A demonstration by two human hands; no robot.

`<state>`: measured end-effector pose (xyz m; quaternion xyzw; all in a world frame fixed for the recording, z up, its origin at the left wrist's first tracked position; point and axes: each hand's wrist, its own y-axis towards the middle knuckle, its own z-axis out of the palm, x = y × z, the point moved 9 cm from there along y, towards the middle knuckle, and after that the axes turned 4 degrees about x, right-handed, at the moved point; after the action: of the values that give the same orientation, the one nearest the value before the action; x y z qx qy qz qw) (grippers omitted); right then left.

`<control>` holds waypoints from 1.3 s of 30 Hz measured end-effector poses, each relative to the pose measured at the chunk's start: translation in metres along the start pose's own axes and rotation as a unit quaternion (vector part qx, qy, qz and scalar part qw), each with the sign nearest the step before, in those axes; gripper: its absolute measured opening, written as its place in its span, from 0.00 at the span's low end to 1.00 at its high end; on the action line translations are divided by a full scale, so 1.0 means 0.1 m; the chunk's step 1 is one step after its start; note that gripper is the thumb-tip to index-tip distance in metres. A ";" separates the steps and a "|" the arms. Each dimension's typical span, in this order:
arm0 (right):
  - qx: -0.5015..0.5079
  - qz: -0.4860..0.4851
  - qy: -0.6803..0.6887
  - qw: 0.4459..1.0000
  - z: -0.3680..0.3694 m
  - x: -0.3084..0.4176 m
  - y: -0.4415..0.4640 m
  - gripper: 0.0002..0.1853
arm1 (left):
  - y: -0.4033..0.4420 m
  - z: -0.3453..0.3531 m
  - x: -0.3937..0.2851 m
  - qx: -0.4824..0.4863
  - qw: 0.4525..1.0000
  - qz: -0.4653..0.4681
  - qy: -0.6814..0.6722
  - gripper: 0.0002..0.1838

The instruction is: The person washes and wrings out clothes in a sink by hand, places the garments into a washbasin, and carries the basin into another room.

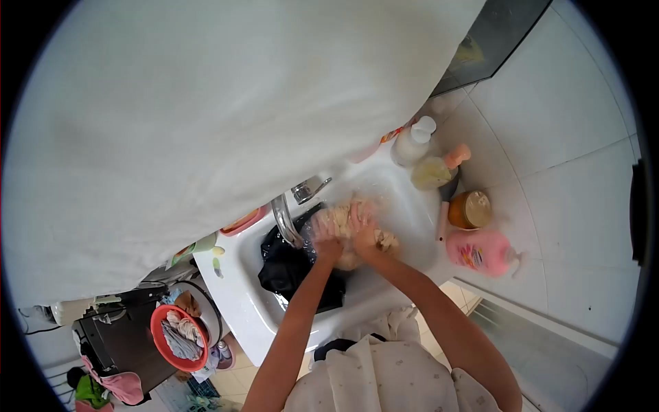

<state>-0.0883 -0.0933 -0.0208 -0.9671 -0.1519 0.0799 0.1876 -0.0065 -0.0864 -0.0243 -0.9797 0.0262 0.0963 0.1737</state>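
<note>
In the head view, both my hands are at a wet, bunched beige cloth (386, 240) in the white sink (419, 196). My left hand (325, 235), smeared by motion, grips its left part just beside the faucet (285, 221). My right hand (362, 228) is closed on the middle of the cloth, the fingers partly blurred. Dark wet cloth (285, 264) lies in the basin left of my left hand. The water around the hands looks blurred and splashing.
A white pump bottle (412, 143), a yellowish bottle (431, 173), an amber jar (471, 209) and a pink bottle (477, 252) stand along the right. A soap dish (244, 221) sits left of the faucet. A red basin (156, 336) holds clothes at lower left. White fabric (206, 123) hangs ahead.
</note>
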 end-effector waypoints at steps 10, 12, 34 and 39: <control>-0.170 0.059 -0.081 0.980 -0.36 -0.12 -0.11 0.28 | -0.49 -0.52 0.06 -0.113 0.981 0.113 -0.112 0.35; -0.214 0.028 -0.051 0.975 -0.48 -0.02 -0.19 0.27 | -0.78 -0.69 0.17 -0.155 0.980 0.114 0.045 0.31; -0.007 -0.416 0.176 0.892 -0.72 0.97 -1.25 0.17 | -2.34 -0.75 0.50 -0.022 0.924 -0.037 -0.381 0.20; 0.055 -0.421 0.293 0.857 -1.16 0.80 -1.64 0.11 | -2.56 -1.41 0.34 -0.073 0.908 0.005 -0.412 0.16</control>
<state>-0.0320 0.0385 0.1414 -0.7778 -0.4776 -0.2857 0.2920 0.0734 0.1050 0.1845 -0.8628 -0.0503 0.4936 0.0968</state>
